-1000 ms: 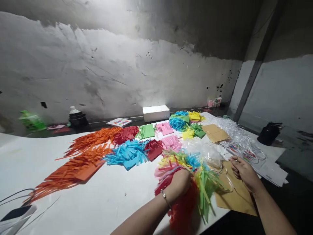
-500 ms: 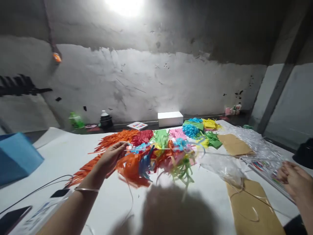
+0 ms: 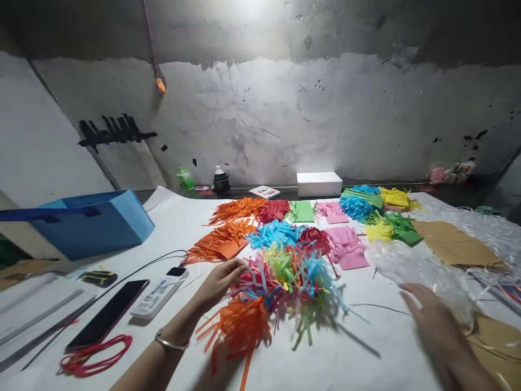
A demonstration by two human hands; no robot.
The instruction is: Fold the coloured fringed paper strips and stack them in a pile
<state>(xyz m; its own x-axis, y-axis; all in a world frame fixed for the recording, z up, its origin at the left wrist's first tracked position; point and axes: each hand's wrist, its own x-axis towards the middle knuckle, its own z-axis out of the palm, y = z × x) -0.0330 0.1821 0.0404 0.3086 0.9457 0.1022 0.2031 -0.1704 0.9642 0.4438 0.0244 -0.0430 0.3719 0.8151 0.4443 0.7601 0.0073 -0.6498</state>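
Observation:
A garland of fringed paper (image 3: 285, 266) in orange, blue, green and pink lies across the white table (image 3: 350, 347). My left hand (image 3: 228, 277) is closed at its left end, pinching something too small to make out. My right hand (image 3: 431, 315) is off to the right, slightly blurred, fingers apart, beside a crumpled clear plastic bag (image 3: 419, 271). A thin string (image 3: 378, 307) runs from the garland toward that hand. Behind lie orange fringed paper (image 3: 222, 239), blue fringed paper (image 3: 277, 233) and pink fringed pieces (image 3: 348, 250).
At the left are a blue bag (image 3: 101, 228), a dark phone (image 3: 108, 315), a white power strip (image 3: 158, 296) and a red cord (image 3: 97, 355). A white box (image 3: 319, 184) stands at the back. Brown envelopes (image 3: 459, 241) lie at the right.
The view has turned left. The garland, stretched in the air before, now rests on the table. My right hand has come inward and its fingers have opened.

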